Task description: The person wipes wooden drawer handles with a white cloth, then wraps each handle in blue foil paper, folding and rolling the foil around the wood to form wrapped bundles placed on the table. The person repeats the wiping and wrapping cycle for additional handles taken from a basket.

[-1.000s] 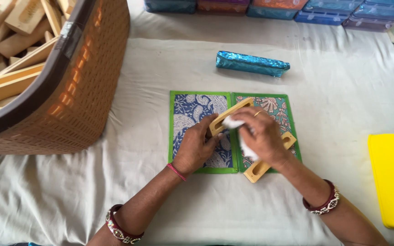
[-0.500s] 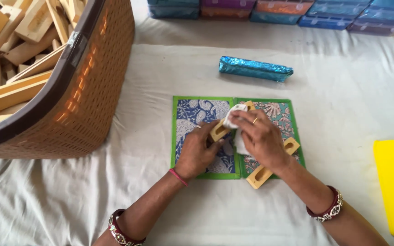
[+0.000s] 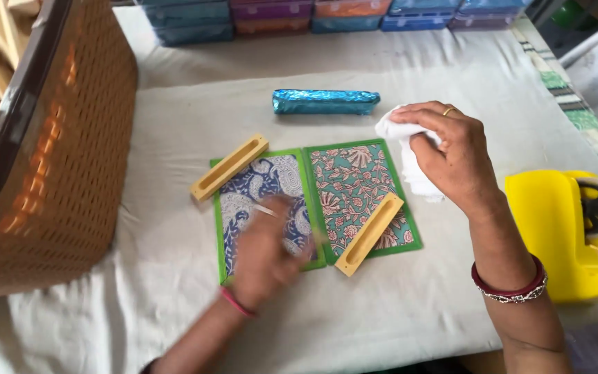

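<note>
right hand point(image 3: 451, 156) bunched round a white cloth point(image 3: 410, 156) just past the teal card point(image 3: 361, 197), left hand point(image 3: 266, 253) blurry over the blue card point(image 3: 261, 201), can't tell its grip, wood blocks point(image 3: 228, 167) point(image 3: 369, 233) on both cards, foil pack point(image 3: 325, 101) behind

Two patterned cards point(image 3: 316, 201) lie side by side on the counter point(image 3: 174, 138); a wooden block point(image 3: 229, 167) rests on the left card's far corner; the basket point(image 3: 57, 173) stands left.

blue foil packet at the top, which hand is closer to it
Right. The right hand, holding a white cloth, is just right of the blue foil packet; the left hand hovers lower over the blue-patterned card.
</note>
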